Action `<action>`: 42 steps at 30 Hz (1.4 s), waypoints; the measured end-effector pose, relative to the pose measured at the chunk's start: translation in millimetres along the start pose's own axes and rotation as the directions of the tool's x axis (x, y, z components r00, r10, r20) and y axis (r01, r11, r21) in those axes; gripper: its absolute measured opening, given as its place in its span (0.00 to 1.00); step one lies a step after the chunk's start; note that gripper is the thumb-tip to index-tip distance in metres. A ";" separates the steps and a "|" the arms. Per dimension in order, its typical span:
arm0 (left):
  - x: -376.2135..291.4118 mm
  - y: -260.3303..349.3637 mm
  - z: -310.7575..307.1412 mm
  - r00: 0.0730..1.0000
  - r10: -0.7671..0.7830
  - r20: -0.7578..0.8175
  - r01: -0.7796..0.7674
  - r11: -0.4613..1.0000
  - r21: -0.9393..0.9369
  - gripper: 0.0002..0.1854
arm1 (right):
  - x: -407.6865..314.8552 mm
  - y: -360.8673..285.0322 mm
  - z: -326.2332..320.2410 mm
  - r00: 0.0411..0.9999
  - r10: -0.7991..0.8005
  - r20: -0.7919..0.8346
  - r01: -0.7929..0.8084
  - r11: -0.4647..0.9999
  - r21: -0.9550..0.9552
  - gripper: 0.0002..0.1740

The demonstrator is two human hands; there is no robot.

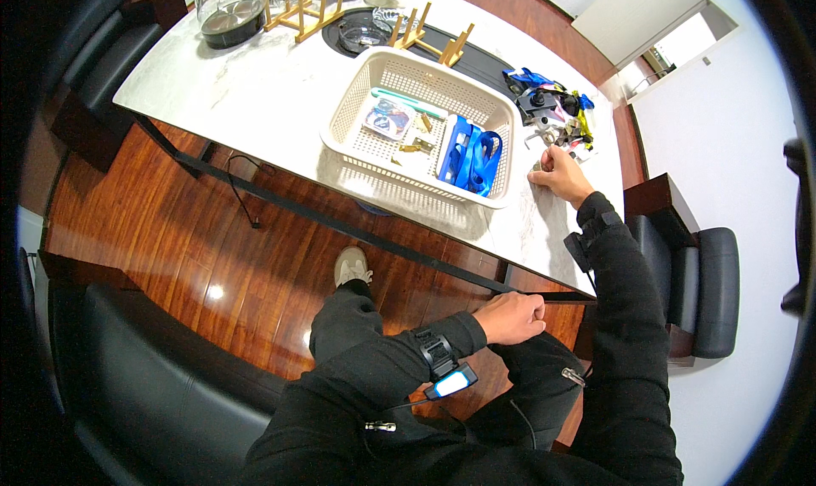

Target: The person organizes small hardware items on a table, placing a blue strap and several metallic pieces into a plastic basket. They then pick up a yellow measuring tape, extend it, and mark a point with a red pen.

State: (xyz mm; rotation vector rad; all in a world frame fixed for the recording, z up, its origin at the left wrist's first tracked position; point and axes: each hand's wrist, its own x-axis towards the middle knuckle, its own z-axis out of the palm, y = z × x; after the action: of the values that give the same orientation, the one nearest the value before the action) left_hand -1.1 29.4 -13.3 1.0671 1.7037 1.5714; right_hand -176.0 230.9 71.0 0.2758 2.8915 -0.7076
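My right hand [561, 177] is over the right part of the marble-patterned table, thumb and forefinger pinched on a small dull metal piece [539, 167], mostly covered by the fingers. To its left stands a cream perforated plastic basket [417, 179]. Inside lie a blue lanyard [479, 161], a clear plastic box [387, 117] with mixed contents, a green-and-white stick-like item [408, 102] and several small brass-coloured metal pieces [415, 146]. My left hand [513, 318], loosely closed, rests above my thigh by the table's front edge; nothing shows in it.
Beyond my right hand lies a pile of small items [554, 110] with straps and metal parts. A black tray [484, 67], wooden peg racks [306, 17] and a glass kettle [231, 21] stand farther back. Black chairs [685, 282] flank the table; a cable [239, 190] hangs below.
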 end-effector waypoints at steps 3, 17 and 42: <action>-0.5 -0.8 1.4 1.000 0.011 -0.015 -0.011 1.000 0.015 0.12 | -9.2 3.9 9.1 0.997 -0.022 -0.071 0.035 0.983 0.181 0.16; 2.3 -7.6 9.4 0.998 0.064 -0.029 -0.063 0.998 0.028 0.13 | -32.3 -154.8 1.6 0.950 -0.309 -0.047 0.299 0.855 0.423 0.17; -2.1 7.4 -8.9 1.000 0.009 -0.021 -0.008 0.999 0.050 0.13 | 43.3 81.8 -17.7 0.900 -0.043 -0.434 -0.080 0.962 -0.260 0.23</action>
State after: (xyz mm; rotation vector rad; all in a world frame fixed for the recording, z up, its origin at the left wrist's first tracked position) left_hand -6.2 22.9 -5.0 1.0868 1.7632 1.5582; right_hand -202.4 316.6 42.2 0.4810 3.3531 -0.2543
